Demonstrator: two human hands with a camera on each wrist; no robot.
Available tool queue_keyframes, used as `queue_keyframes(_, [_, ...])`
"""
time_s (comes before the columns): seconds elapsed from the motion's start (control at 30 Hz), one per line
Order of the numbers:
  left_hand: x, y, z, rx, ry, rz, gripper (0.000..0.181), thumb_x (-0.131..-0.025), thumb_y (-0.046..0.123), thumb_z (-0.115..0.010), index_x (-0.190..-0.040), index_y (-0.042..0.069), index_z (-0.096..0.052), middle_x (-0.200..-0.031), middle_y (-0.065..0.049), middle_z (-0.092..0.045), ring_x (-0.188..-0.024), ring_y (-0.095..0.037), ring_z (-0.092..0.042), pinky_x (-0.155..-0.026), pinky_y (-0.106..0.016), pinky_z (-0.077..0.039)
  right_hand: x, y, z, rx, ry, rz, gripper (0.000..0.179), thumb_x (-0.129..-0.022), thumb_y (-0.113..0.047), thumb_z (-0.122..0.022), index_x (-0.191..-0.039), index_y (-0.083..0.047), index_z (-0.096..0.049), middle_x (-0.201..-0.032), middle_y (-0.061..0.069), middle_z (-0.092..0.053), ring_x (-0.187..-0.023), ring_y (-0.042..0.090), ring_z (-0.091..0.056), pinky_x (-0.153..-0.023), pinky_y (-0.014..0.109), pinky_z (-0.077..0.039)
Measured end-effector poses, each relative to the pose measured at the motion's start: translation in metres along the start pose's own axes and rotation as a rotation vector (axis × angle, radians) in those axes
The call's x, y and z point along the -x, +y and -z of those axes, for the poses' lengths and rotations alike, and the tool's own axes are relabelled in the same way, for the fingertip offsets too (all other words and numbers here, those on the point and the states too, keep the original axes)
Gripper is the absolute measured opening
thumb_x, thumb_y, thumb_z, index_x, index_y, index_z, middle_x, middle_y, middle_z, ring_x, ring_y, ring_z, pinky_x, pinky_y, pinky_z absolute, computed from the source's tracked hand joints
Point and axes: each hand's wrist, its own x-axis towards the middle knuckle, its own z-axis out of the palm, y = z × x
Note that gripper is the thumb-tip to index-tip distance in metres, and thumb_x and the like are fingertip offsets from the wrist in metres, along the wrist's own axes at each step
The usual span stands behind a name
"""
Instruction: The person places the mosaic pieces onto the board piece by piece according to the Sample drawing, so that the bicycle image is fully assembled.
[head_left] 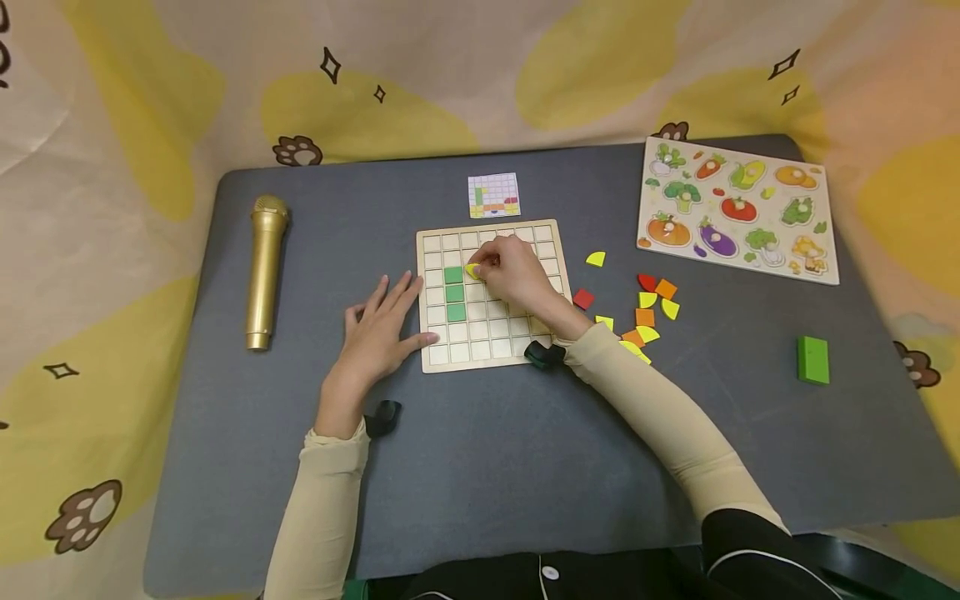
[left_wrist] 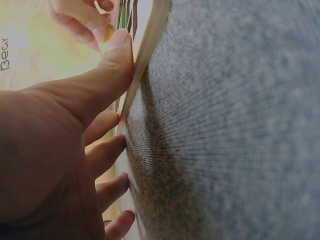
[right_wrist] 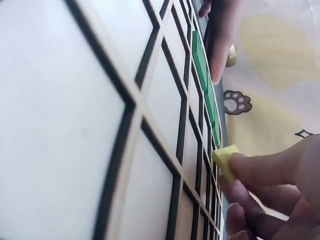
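My right hand [head_left: 513, 271] pinches a small yellow piece [right_wrist: 225, 159] between thumb and fingertips, over the upper left part of a wooden grid board [head_left: 478, 331]. Three green square tiles [head_left: 454, 293] sit in one column of the grid, left of that piece. At the board's left side my left hand [head_left: 378, 333] lies with its fingers spread. Its thumb [left_wrist: 117, 55] rests on the board's rim in the left wrist view, and the other fingertips are down beside the edge.
A small pattern card [head_left: 493, 196] lies behind the board. Right of the board are several loose yellow, orange and red pieces [head_left: 645, 317]. A gold microphone [head_left: 264, 275] lies at left; a vegetable puzzle board [head_left: 738, 208] and a green block [head_left: 813, 360] are at right.
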Motion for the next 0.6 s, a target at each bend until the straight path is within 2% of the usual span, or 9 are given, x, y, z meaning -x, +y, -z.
queue_keyframes(0.1, [0.0004, -0.0003, 0.0006, 0.003, 0.003, -0.003, 0.096, -0.099, 0.046, -0.074, -0.173, 0.025, -0.016, -0.181, 0.0, -0.009, -0.168, -0.033, 0.0, -0.119, -0.066, -0.013, 0.0005, -0.0022, -0.0021, -0.014, 0.015, -0.046, 0.012, -0.096, -0.008, -0.072, -0.101, -0.005, -0.082, -0.089, 0.01, -0.075, -0.083, 0.02, -0.065, -0.075, 0.03, -0.046])
queue_keyframes(0.33, [0.0003, 0.0006, 0.0002, 0.0, 0.003, 0.003, 0.096, -0.099, 0.046, -0.074, -0.173, 0.024, -0.017, -0.181, -0.001, -0.01, -0.168, -0.033, -0.001, -0.119, -0.067, -0.013, 0.0012, -0.0035, -0.0042, 0.0, 0.026, -0.065, 0.011, -0.094, -0.012, -0.076, -0.103, -0.01, -0.082, -0.087, 0.007, -0.077, -0.079, 0.02, -0.067, -0.072, 0.032, -0.046])
queue_keyframes(0.6, [0.0007, 0.0015, 0.0004, -0.002, 0.002, 0.011, 0.096, -0.098, 0.045, -0.075, -0.172, 0.024, -0.017, -0.181, -0.002, -0.01, -0.168, -0.033, -0.001, -0.119, -0.067, -0.013, 0.0008, -0.0032, -0.0081, 0.045, 0.035, -0.059, 0.007, -0.095, -0.012, -0.076, -0.096, -0.009, -0.083, -0.089, 0.007, -0.078, -0.089, 0.02, -0.066, -0.078, 0.033, -0.049])
